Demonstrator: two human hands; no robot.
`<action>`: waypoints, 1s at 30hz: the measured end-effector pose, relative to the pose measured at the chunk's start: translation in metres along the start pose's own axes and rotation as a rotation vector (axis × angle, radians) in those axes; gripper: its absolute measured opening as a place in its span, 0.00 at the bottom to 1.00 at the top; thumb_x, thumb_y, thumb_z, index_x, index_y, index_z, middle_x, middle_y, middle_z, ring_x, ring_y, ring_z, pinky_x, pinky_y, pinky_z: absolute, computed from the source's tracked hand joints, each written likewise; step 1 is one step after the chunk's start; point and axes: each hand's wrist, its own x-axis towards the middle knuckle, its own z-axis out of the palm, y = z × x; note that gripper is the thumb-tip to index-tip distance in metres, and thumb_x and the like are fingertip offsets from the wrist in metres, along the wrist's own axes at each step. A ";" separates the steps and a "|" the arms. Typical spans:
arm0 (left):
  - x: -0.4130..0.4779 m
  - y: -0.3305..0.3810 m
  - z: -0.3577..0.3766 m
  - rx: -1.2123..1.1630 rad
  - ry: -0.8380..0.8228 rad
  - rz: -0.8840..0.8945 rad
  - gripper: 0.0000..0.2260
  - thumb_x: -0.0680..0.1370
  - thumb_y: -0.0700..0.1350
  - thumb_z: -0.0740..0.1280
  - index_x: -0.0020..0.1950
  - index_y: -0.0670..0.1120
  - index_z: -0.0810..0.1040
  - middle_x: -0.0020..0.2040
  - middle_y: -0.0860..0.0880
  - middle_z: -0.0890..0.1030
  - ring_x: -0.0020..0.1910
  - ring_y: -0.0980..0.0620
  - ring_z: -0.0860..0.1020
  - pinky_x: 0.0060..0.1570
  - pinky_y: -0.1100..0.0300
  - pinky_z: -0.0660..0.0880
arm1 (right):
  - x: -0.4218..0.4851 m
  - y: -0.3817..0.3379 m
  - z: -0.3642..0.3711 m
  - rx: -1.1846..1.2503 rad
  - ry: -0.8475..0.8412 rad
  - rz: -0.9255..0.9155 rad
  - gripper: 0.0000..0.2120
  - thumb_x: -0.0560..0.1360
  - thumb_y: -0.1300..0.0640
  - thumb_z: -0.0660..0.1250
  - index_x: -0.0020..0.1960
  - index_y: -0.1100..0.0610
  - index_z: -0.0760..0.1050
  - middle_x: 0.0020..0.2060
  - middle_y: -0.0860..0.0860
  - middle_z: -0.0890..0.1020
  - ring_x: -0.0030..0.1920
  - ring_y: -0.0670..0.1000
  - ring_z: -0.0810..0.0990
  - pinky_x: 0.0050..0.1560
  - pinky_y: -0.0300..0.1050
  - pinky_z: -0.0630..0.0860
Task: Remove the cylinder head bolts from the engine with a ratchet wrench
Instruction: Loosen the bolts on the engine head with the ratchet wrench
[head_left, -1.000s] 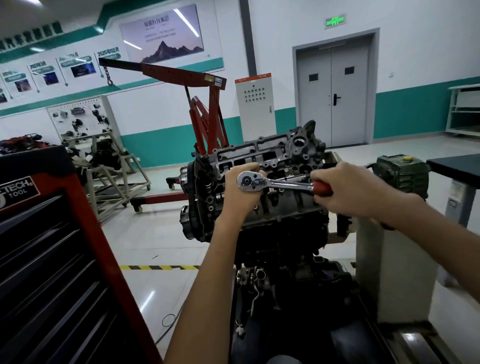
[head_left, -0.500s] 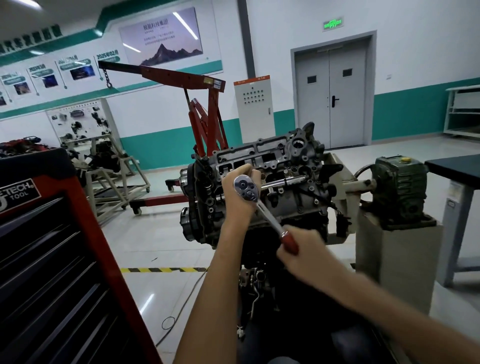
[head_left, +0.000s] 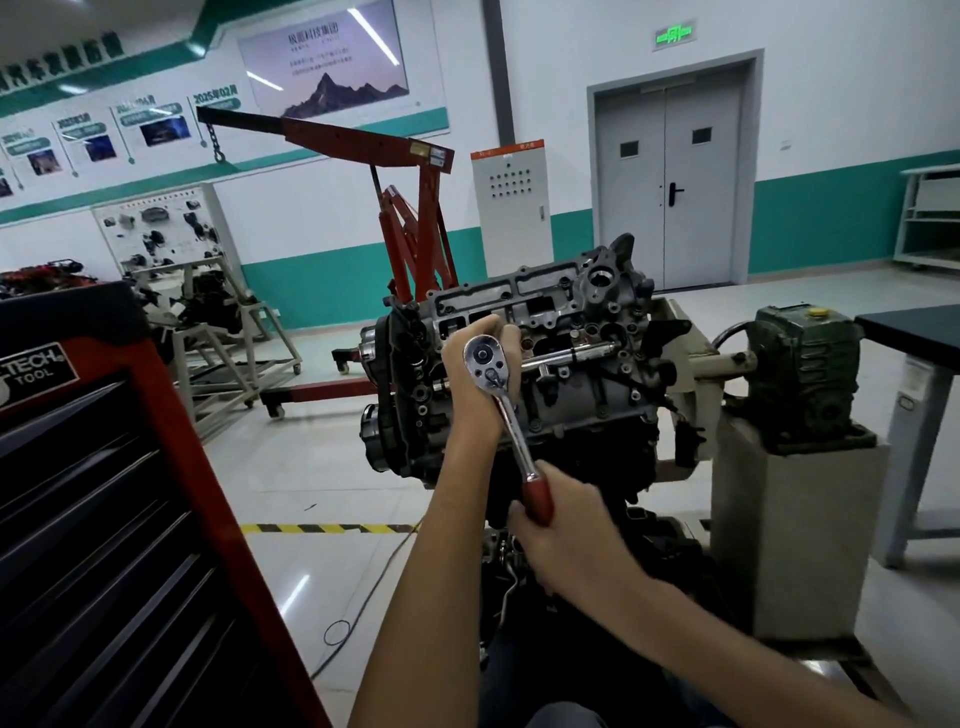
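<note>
A grey cast-metal engine (head_left: 571, 364) stands mid-frame. The chrome, red-handled ratchet wrench (head_left: 511, 421) sits on its upper face, handle slanting down. The left hand (head_left: 475, 384) has its grip curled round the wrench head and the right hand (head_left: 566, 530) has its grip round the handle. The bolt seems hidden beneath.

The engine (head_left: 587, 400) at frame centre is mounted on a stand. The stand's grey pedestal (head_left: 795, 540), right of centre, bears a green gearbox (head_left: 802, 364). The glossy floor (head_left: 311, 467) carries a red crane (head_left: 415, 249), a tool cabinet (head_left: 104, 519) at lower left and a yellow-black stripe (head_left: 322, 528).
</note>
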 end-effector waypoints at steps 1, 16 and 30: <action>0.000 0.000 -0.001 0.016 0.008 0.008 0.24 0.74 0.28 0.62 0.26 0.49 0.59 0.20 0.58 0.62 0.22 0.61 0.60 0.26 0.72 0.57 | -0.001 0.000 0.007 0.040 -0.007 0.010 0.12 0.72 0.61 0.65 0.34 0.52 0.63 0.28 0.52 0.70 0.21 0.44 0.67 0.22 0.33 0.65; 0.000 -0.005 -0.012 0.035 -0.136 0.042 0.22 0.74 0.33 0.64 0.26 0.50 0.60 0.23 0.55 0.62 0.25 0.55 0.60 0.30 0.60 0.58 | 0.033 -0.005 -0.096 -0.605 -0.055 -0.156 0.07 0.72 0.57 0.65 0.39 0.52 0.67 0.30 0.50 0.76 0.28 0.48 0.75 0.31 0.45 0.76; 0.004 0.003 -0.020 0.126 -0.235 0.142 0.18 0.72 0.36 0.63 0.27 0.48 0.60 0.25 0.52 0.61 0.26 0.58 0.59 0.28 0.65 0.57 | 0.062 -0.037 -0.127 -0.724 -0.107 -0.181 0.11 0.69 0.54 0.68 0.32 0.50 0.68 0.29 0.45 0.74 0.31 0.46 0.75 0.34 0.41 0.72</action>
